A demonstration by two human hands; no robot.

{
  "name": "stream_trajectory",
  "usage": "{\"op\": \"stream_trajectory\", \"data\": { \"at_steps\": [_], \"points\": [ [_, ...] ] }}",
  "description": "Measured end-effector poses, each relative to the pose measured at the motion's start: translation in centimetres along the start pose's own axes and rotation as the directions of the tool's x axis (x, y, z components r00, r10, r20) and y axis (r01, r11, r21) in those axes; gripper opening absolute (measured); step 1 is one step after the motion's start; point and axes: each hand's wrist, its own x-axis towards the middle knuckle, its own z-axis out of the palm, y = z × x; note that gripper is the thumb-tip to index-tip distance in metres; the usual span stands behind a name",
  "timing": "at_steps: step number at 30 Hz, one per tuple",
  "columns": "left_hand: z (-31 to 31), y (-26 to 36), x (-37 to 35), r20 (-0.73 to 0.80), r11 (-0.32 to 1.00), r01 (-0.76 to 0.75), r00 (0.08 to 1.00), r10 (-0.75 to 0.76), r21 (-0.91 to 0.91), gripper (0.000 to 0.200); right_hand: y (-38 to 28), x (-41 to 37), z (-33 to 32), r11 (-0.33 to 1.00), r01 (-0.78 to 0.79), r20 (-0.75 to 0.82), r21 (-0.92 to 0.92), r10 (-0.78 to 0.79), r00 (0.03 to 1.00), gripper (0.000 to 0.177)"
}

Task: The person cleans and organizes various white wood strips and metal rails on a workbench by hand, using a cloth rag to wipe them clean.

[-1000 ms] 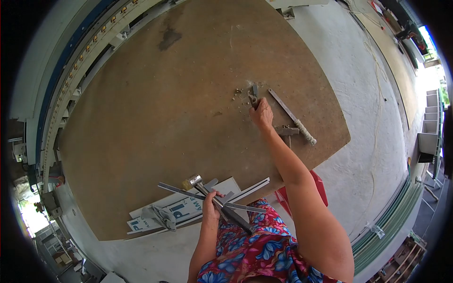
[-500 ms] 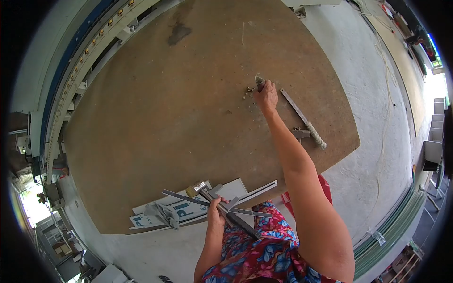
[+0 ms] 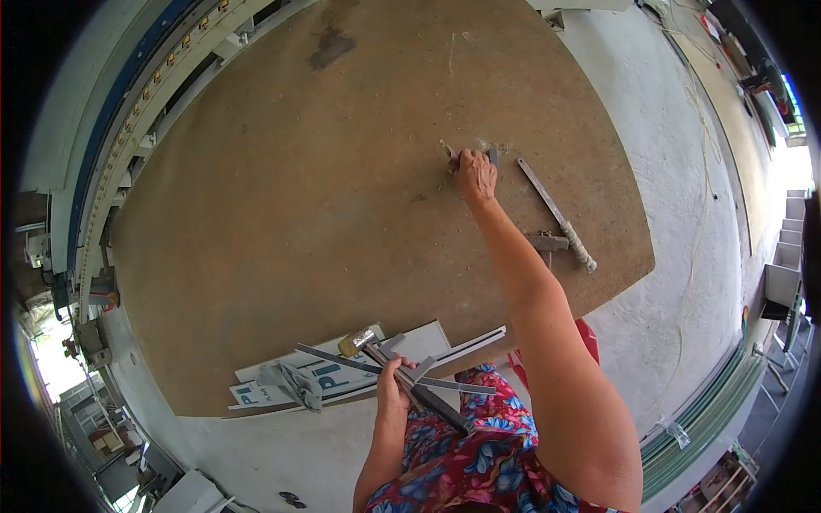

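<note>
Low in the view, my left hand (image 3: 393, 383) is wrapped round a mallet (image 3: 357, 344) with a yellowish face and a black handle. Thin grey metal strips (image 3: 457, 386) cross in the same grip. My right hand (image 3: 475, 174) is stretched out over the brown tabletop (image 3: 325, 222), its fingers curled down against the surface. What they pinch is hidden. A small grey piece (image 3: 493, 157) shows just right of the fingers, and little scraps lie round them. To its right lie a flat blade with a wrapped handle (image 3: 552, 205) and a hammer (image 3: 547, 243).
White lengths of panel with blue print (image 3: 333, 373) lie along the near table edge, a grey cloth (image 3: 293, 383) on them. A long machine (image 3: 145, 111) stands at the left. Something red (image 3: 587, 339) is beside my right arm. Green sheets (image 3: 710, 427) are stacked lower right.
My right hand has moved slightly left and down onto the scraps. The grey piece that stuck up from its fingers now shows at their right. My left hand keeps its hold.
</note>
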Motion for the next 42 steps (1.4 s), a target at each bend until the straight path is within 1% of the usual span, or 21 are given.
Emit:
{"op": "stream_trajectory", "data": {
  "at_steps": [2, 5, 8, 11, 15, 18, 21, 24, 27, 30, 33, 36, 39, 42],
  "points": [
    [0.2, 0.2, -0.1, 0.003, 1.0, -0.01, 1.0, 0.01, 0.005, 0.016, 0.1, -0.4, 0.0, 0.999, 0.005, 0.05, -0.038, -0.003, 0.999, 0.012],
    [0.2, 0.2, 0.1, 0.004, 1.0, 0.021, 1.0, -0.021, -0.007, 0.016, 0.0, -1.7, -0.1, 0.999, 0.012, -0.033, -0.037, -0.014, 0.999, 0.014],
    [0.3, 0.2, 0.1, 0.017, 1.0, 0.005, 1.0, -0.005, 0.009, 0.016, -0.8, -4.2, -1.3, 0.983, -0.076, 0.101, 0.166, 0.06, 0.993, 0.017],
    [0.6, 0.4, 0.0, 0.028, 1.0, 0.009, 1.0, -0.01, 0.023, 0.017, -2.1, -8.6, -3.1, 0.93, -0.211, 0.183, 0.302, 0.161, 0.97, 0.019],
    [0.9, 0.7, -0.1, 0.067, 0.999, 0.014, 0.998, -0.016, 0.031, 0.016, -0.7, -16.4, -5.1, 0.893, -0.209, 0.216, 0.398, 0.13, 0.968, 0.018],
    [1.3, 0.8, -0.2, 0.106, 0.999, 0.014, 0.994, -0.018, 0.042, 0.015, 1.0, -21.1, -7.0, 0.864, -0.299, 0.26, 0.405, 0.205, 0.944, 0.02],
    [2.3, 1.1, -0.8, 0.137, 0.998, 0.014, 0.99, -0.023, 0.068, 0.014, 3.7, -24.0, -7.3, 0.807, -0.365, 0.252, 0.465, 0.274, 0.928, 0.021],
    [2.7, 1.2, -1.1, 0.176, 0.994, -0.003, 0.984, -0.017, 0.108, 0.014, 5.1, -25.2, -8.3, 0.541, -0.582, 0.401, 0.607, 0.424, 0.812, 0.019],
    [2.8, 1.1, -1.4, 0.205, 0.991, -0.012, 0.979, -0.015, 0.133, 0.015, 5.2, -25.7, -10.4, 0.433, -0.662, 0.488, 0.611, 0.453, 0.746, 0.018],
    [2.4, 1.1, -1.3, 0.24, 0.989, -0.014, 0.97, -0.022, 0.147, 0.016, 6.1, -27.0, -9.7, 0.518, -0.587, 0.383, 0.622, 0.452, 0.805, 0.019],
    [1.9, 1.5, -1.5, 0.262, 0.984, -0.007, 0.964, -0.041, 0.178, 0.016, 6.9, -28.1, -8.8, 0.64, -0.565, 0.297, 0.52, 0.485, 0.823, 0.017],
    [1.3, 1.9, -1.9, 0.268, 0.969, -0.053, 0.963, -0.014, 0.241, 0.016, 7.0, -28.3, -7.3, 0.779, -0.5, 0.193, 0.379, 0.461, 0.866, 0.016],
    [0.1, 2.3, -2.1, 0.27, 0.967, -0.061, 0.963, -0.009, 0.247, 0.016, 4.4, -27.0, -8.6, 0.819, -0.503, 0.213, 0.276, 0.458, 0.863, 0.016],
    [-1.3, 2.7, -2.4, 0.272, 0.969, -0.066, 0.962, -0.001, 0.236, 0.016, 4.6, -26.5, -6.1, 0.907, -0.384, 0.168, 0.172, 0.356, 0.919, 0.019]
  ]
}}
